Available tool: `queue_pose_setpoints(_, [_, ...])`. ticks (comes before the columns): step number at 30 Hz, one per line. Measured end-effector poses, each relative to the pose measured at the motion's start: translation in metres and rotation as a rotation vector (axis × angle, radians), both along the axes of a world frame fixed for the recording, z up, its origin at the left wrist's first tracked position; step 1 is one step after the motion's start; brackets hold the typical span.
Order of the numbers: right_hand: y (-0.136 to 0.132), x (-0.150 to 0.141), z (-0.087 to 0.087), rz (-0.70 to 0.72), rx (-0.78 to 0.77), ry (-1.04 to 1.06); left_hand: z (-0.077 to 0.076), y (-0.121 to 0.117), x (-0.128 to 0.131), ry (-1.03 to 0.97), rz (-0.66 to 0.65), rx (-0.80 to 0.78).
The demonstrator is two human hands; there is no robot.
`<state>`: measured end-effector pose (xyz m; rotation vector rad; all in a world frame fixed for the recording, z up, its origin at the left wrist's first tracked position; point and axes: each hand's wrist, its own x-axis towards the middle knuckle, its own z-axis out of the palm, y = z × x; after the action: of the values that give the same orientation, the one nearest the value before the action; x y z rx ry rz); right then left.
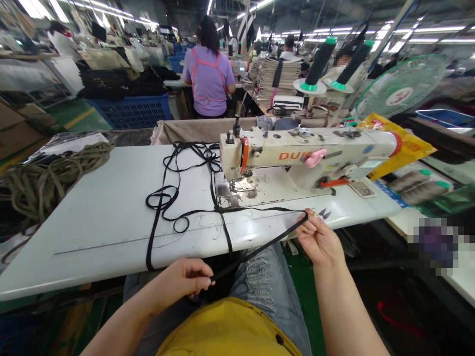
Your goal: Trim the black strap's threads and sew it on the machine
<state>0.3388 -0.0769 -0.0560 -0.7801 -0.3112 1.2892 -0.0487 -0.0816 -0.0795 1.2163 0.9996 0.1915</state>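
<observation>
A long black fabric strap (274,241) runs taut between my two hands, in front of the table edge and over my lap. My left hand (187,278) pinches its lower end. Up at the right, my right hand (315,232) grips the strap where it bends back toward the table. From there it crosses the white tabletop (111,207) to the left and joins loose black loops (162,199). Behind the strap stands a white sewing machine (304,155); its needle area is left of my right hand. Thread snips (325,214) lie just behind my right hand, partly hidden.
A heap of olive straps (55,183) lies at the table's left end. Two black thread cones (321,62) and a green fan (403,89) stand behind the machine. A yellow bag (404,143) is at the right. A person in purple (208,74) sits ahead.
</observation>
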Motion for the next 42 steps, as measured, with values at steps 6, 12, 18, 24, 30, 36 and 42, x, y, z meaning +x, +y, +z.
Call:
queue_pose_setpoints(6, [-0.004,0.021,0.0,-0.073,0.011,0.01,0.006,0.001,-0.02,0.061,0.041,0.06])
queue_pose_setpoints(12, [-0.009,0.036,-0.004,-0.163,0.027,0.035,0.012,0.002,-0.035,0.075,0.083,0.118])
queue_pose_setpoints(18, [-0.012,0.047,-0.001,-0.211,0.006,0.044,0.023,0.002,-0.046,0.039,0.109,0.121])
queue_pose_setpoints(24, [-0.013,0.05,0.002,-0.24,-0.029,0.052,0.025,0.001,-0.061,0.051,0.118,0.152])
queue_pose_setpoints(30, [-0.009,0.041,0.008,-0.213,-0.026,0.016,0.018,-0.002,-0.068,0.143,-0.036,0.236])
queue_pose_setpoints(36, [-0.01,-0.048,0.023,0.196,-0.093,-0.188,0.022,-0.01,-0.015,0.015,-0.076,0.234])
queue_pose_setpoints(42, [-0.021,-0.142,0.017,0.506,-0.03,-0.432,0.041,-0.008,0.055,-0.502,0.12,0.202])
